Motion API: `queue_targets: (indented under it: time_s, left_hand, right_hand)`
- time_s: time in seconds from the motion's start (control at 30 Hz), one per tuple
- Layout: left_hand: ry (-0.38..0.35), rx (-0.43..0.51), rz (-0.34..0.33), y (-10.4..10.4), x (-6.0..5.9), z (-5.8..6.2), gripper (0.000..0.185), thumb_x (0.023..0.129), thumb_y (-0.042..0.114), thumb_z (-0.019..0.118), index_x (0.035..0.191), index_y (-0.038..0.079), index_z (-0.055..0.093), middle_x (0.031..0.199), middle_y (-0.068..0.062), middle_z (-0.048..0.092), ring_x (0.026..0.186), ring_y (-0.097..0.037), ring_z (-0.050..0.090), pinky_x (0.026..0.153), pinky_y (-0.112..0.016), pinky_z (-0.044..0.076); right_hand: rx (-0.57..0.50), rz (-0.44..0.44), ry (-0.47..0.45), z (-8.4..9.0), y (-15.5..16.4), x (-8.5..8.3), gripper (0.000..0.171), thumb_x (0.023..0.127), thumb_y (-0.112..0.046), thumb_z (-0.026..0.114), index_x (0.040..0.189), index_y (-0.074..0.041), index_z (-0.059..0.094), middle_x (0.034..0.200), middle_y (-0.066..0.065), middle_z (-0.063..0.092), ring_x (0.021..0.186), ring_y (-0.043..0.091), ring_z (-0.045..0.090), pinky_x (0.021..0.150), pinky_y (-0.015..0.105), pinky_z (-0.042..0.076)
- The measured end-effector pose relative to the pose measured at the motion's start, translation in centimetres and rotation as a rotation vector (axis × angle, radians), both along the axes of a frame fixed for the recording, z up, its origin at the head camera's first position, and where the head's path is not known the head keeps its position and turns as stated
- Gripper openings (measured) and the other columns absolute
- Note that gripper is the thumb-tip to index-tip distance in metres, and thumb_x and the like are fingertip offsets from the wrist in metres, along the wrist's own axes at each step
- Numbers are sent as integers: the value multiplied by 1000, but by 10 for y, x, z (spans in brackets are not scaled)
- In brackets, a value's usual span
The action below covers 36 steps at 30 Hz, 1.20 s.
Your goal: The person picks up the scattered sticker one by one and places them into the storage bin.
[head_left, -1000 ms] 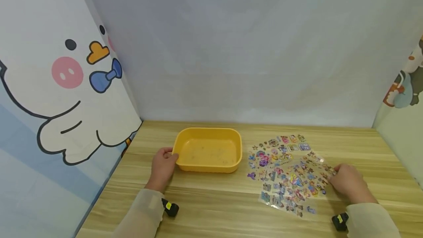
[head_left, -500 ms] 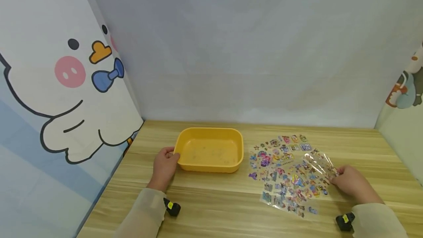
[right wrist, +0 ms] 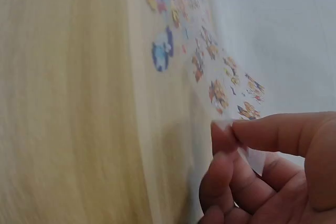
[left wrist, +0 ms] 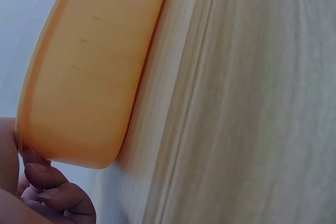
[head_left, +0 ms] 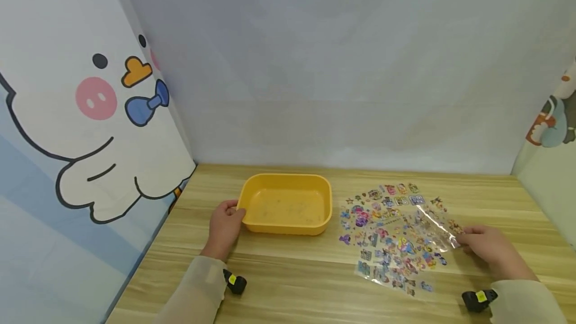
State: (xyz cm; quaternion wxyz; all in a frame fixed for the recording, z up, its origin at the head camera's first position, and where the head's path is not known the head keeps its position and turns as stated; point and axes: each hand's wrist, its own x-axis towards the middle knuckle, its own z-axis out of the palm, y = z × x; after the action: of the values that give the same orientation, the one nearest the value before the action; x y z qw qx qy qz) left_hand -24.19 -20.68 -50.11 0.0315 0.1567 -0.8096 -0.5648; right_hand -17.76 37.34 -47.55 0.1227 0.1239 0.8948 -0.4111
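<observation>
My left hand (head_left: 224,226) holds the left rim of a yellow rectangular plastic basin (head_left: 283,229), thumb over the edge. In the left wrist view its curled fingers (left wrist: 58,190) sit under the basin's corner. To the right of the basin lie several overlapping transparent sticker sheets (head_left: 396,259) printed with small colourful cartoon figures. My right hand (head_left: 490,249) pinches the edge of the uppermost sticker sheet (head_left: 451,224) between thumb and forefinger. That sheet's near corner is raised and bent, with a bright glare along it. The right wrist view shows the pinched sheet (right wrist: 218,93) close up.
The wood-grain table (head_left: 292,284) carries the basin and sheets. A pale cloth (head_left: 342,74) hangs behind it. A white cartoon bird print (head_left: 90,154) covers the left wall. Small dark marks show on the basin's floor. Black cameras sit at both wrists.
My right hand has moved slightly right, drawing the edge of the top sticker sheet up and away from the others; its glare has shifted. The left hand and basin stay in place.
</observation>
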Motion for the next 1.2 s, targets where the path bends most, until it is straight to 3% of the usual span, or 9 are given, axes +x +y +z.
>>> queue_targets:
  time_s: [0.1,0.33,0.6,0.87,1.07,1.2]
  left_hand:
    - [-10,-6,7,1,1,2,38,98,19,62,134,5,58,94,-10,60,77,-21,54,66,-29,46]
    - [-23,4,14,2,2,3,37,98,20,62,133,7,59,96,-10,61,78,-20,55,67,-28,46]
    - [-5,16,15,2,1,1,36,98,19,63,132,7,59,94,-10,60,77,-20,54,65,-28,46]
    - [6,15,7,1,1,-1,37,98,19,62,132,6,59,95,-10,61,78,-21,56,66,-29,47]
    - [8,13,12,1,2,-1,37,97,18,62,132,5,59,94,-10,61,77,-21,55,66,-28,46]
    - [5,14,18,1,1,-1,37,97,19,62,132,6,59,95,-10,62,78,-21,56,66,-27,47]
  right_hand:
    - [-80,1,-16,1,3,1,50,103,-19,58,129,22,50,89,0,69,80,15,62,68,32,48]
    - [-320,-39,-37,2,5,5,31,104,-9,57,119,18,60,90,0,73,78,12,68,70,29,57]
    - [-527,-95,-41,3,-1,7,16,102,2,56,110,13,64,91,6,74,82,16,74,76,31,60]
    - [-586,-80,-7,1,-13,8,26,104,6,49,122,24,52,94,7,75,84,15,74,78,31,59]
    - [-628,-108,6,0,-29,8,19,104,1,54,113,14,63,93,6,75,84,15,73,78,30,59]
    - [-645,-121,19,0,-43,7,27,104,-2,55,123,18,56,93,5,74,83,14,73,77,30,59]
